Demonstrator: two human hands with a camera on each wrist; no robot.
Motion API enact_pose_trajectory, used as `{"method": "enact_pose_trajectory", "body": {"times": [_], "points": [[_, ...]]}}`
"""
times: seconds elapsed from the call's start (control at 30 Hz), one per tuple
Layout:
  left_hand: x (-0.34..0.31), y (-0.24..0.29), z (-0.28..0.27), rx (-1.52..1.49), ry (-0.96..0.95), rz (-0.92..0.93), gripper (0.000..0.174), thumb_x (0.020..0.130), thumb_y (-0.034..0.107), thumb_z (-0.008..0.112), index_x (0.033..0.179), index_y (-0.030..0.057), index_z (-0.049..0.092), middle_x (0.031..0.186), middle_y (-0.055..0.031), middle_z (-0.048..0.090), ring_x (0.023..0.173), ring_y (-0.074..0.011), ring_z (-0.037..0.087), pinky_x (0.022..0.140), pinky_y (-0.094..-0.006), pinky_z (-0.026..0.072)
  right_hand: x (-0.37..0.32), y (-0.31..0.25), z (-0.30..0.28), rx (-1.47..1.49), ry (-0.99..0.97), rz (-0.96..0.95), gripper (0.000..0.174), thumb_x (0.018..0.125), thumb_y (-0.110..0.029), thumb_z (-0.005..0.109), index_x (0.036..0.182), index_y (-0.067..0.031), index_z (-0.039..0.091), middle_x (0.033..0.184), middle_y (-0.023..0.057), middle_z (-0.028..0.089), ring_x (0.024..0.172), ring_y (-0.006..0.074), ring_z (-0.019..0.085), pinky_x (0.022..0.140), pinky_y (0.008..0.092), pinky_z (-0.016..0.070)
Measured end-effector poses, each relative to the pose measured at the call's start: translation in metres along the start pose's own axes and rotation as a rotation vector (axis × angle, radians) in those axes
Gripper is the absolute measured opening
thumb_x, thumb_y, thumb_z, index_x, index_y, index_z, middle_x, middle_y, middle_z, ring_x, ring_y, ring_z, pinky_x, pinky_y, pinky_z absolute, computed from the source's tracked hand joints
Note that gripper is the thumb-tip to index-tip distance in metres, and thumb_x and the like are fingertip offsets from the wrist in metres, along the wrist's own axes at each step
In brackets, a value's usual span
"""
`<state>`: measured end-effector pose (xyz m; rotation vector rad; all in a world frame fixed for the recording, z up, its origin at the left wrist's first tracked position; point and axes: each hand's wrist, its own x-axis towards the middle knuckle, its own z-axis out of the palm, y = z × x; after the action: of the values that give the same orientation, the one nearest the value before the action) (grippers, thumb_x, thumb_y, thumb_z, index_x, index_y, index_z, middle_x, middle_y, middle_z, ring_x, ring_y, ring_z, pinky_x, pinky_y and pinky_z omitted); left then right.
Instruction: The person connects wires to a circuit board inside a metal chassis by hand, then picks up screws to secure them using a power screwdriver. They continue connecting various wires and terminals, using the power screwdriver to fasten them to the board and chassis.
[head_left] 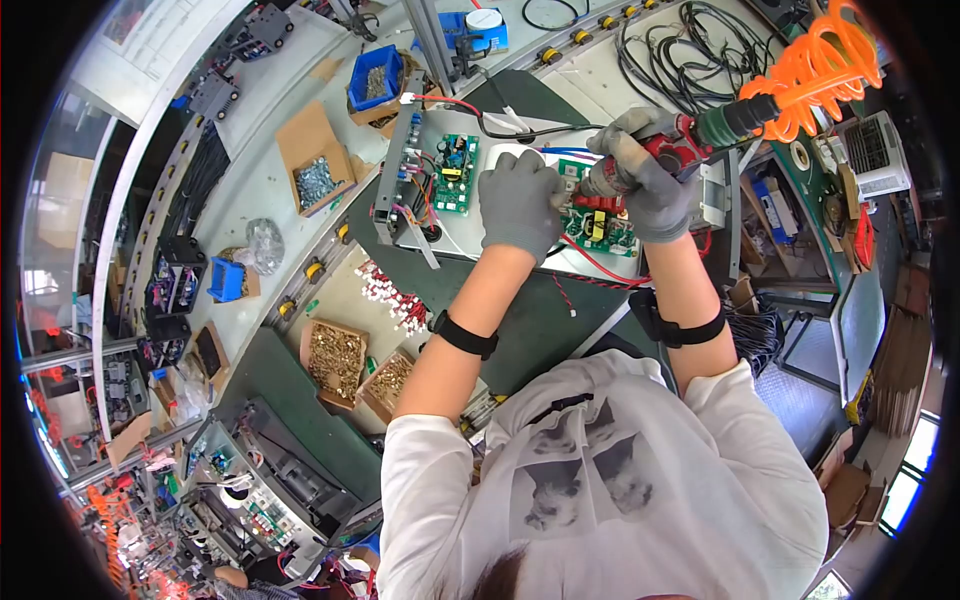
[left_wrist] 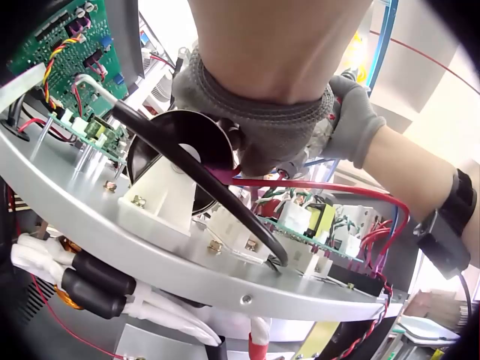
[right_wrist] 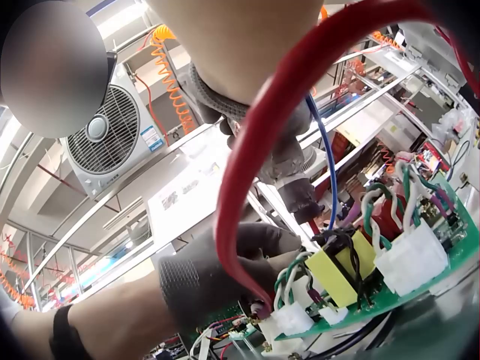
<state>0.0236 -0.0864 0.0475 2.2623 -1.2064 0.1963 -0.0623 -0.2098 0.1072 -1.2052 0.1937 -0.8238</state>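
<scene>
My gloved right hand [head_left: 655, 180] grips a red air screwdriver [head_left: 612, 178], its nose pointing down at a green circuit board [head_left: 598, 232] with a yellow transformer [right_wrist: 341, 274]. Close beside the tool's nose is my gloved left hand [head_left: 522, 205], fingers bent over the middle of the metal chassis [left_wrist: 180, 259]. In the right wrist view the left fingertips come right under the driver's tip; what they hold, I cannot tell. Behind the left hand in its wrist view is a round black part [left_wrist: 184, 139]. Another green board [head_left: 456, 175] is mounted at the chassis's left.
An orange coiled hose [head_left: 825, 65] runs from the tool to the upper right. Red wire [head_left: 600, 262] loops along the chassis's near edge. Boxes of screws [head_left: 335, 360] and bundled white connectors [head_left: 392, 298] lie left, with a blue bin [head_left: 374, 78] behind. Black cables [head_left: 690, 55] coil at the back.
</scene>
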Motion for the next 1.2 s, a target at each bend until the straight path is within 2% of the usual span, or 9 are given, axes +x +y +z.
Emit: {"method": "enact_pose_trajectory", "body": {"times": [0.17, 0.23, 0.33, 0.5, 0.57, 0.8, 0.87, 0.97, 1.2], "points": [[-0.001, -0.001, -0.003, -0.013, -0.032, -0.027, 0.008, 0.063, 0.014, 0.070, 0.068, 0.0188, 0.066, 0.083, 0.0006, 0.056, 0.085, -0.0246, 0.053, 0.069, -0.0403, 0.0403, 0.006, 0.003, -0.004, 0.061, -0.066, 0.006, 0.015, 0.073, 0.000, 0.065, 0.087, -0.0012, 0.059, 0.076, 0.0089, 0.062, 0.058, 0.0122, 0.054, 0.052, 0.0239, 0.0426], [0.000, 0.002, -0.009, -0.022, -0.051, -0.041, 0.008, 0.063, 0.014, 0.069, 0.068, 0.0188, 0.066, 0.084, 0.0007, 0.057, 0.086, -0.0246, 0.053, 0.069, -0.0401, 0.0405, 0.007, 0.003, -0.002, 0.087, -0.113, -0.007, 0.017, 0.072, 0.000, 0.066, 0.088, 0.0004, 0.060, 0.077, 0.0087, 0.062, 0.066, 0.0157, 0.060, 0.061, 0.0275, 0.0484], [0.006, 0.008, -0.022, 0.060, -0.224, -0.133, 0.006, 0.065, 0.014, 0.068, 0.068, 0.0188, 0.066, 0.088, -0.0007, 0.057, 0.089, -0.0248, 0.053, 0.073, -0.0391, 0.0418, 0.008, 0.005, 0.004, 0.075, -0.159, 0.021, 0.020, 0.070, 0.001, 0.067, 0.089, 0.0016, 0.060, 0.080, 0.0087, 0.062, 0.072, 0.0184, 0.063, 0.069, 0.0303, 0.0508], [0.011, 0.006, -0.027, 0.268, -0.417, -0.096, 0.003, 0.069, 0.018, 0.066, 0.070, 0.0169, 0.068, 0.098, -0.0050, 0.058, 0.100, -0.0261, 0.051, 0.083, -0.0375, 0.0430, 0.004, 0.008, 0.015, 0.061, -0.185, 0.111, 0.023, 0.068, 0.003, 0.069, 0.090, 0.0009, 0.060, 0.080, 0.0076, 0.063, 0.073, 0.0178, 0.063, 0.069, 0.0293, 0.0512], [0.008, 0.003, -0.029, 0.257, -0.413, -0.086, 0.006, 0.070, 0.019, 0.064, 0.072, 0.0151, 0.069, 0.099, -0.0051, 0.057, 0.102, -0.0267, 0.051, 0.083, -0.0380, 0.0427, 0.002, 0.009, 0.021, -0.081, -0.142, 0.147, 0.013, 0.072, -0.004, 0.062, 0.083, 0.0013, 0.059, 0.074, 0.0118, 0.062, 0.070, 0.0200, 0.061, 0.068, 0.0320, 0.0497], [0.002, -0.008, -0.030, 0.242, -0.389, 0.033, 0.010, 0.070, 0.017, 0.063, 0.077, 0.0140, 0.069, 0.104, -0.0049, 0.057, 0.102, -0.0253, 0.051, 0.082, -0.0375, 0.0440, -0.005, 0.014, 0.028, -0.074, -0.240, 0.151, 0.014, 0.073, -0.002, 0.064, 0.085, 0.0001, 0.059, 0.074, 0.0105, 0.061, 0.071, 0.0177, 0.060, 0.067, 0.0299, 0.0479], [0.003, -0.006, -0.033, 0.224, -0.485, -0.005, 0.021, 0.064, 0.018, 0.072, 0.085, 0.0149, 0.072, 0.108, -0.0069, 0.054, 0.112, -0.0246, 0.046, 0.086, -0.0387, 0.0424, -0.009, 0.017, 0.037, 0.012, -0.167, 0.133, 0.024, 0.067, 0.001, 0.073, 0.087, -0.0023, 0.060, 0.072, 0.0038, 0.060, 0.051, 0.0078, 0.051, 0.042, 0.0208, 0.0365], [0.004, -0.007, -0.029, 0.251, -0.468, 0.007, 0.020, 0.063, 0.018, 0.072, 0.083, 0.0140, 0.072, 0.106, -0.0063, 0.055, 0.112, -0.0246, 0.046, 0.086, -0.0382, 0.0427, -0.010, 0.016, 0.036, 0.015, -0.211, 0.278, 0.023, 0.067, 0.000, 0.073, 0.083, -0.0033, 0.057, 0.069, 0.0020, 0.057, 0.049, 0.0075, 0.049, 0.041, 0.0209, 0.0354], [0.003, -0.011, -0.024, 0.249, -0.428, 0.025, 0.020, 0.064, 0.019, 0.072, 0.083, 0.0141, 0.072, 0.102, -0.0050, 0.055, 0.111, -0.0245, 0.047, 0.085, -0.0380, 0.0436, -0.009, 0.014, 0.041, 0.005, -0.193, 0.290, 0.021, 0.067, 0.002, 0.070, 0.083, -0.0027, 0.057, 0.069, 0.0027, 0.057, 0.048, 0.0075, 0.047, 0.042, 0.0216, 0.0359]]}}
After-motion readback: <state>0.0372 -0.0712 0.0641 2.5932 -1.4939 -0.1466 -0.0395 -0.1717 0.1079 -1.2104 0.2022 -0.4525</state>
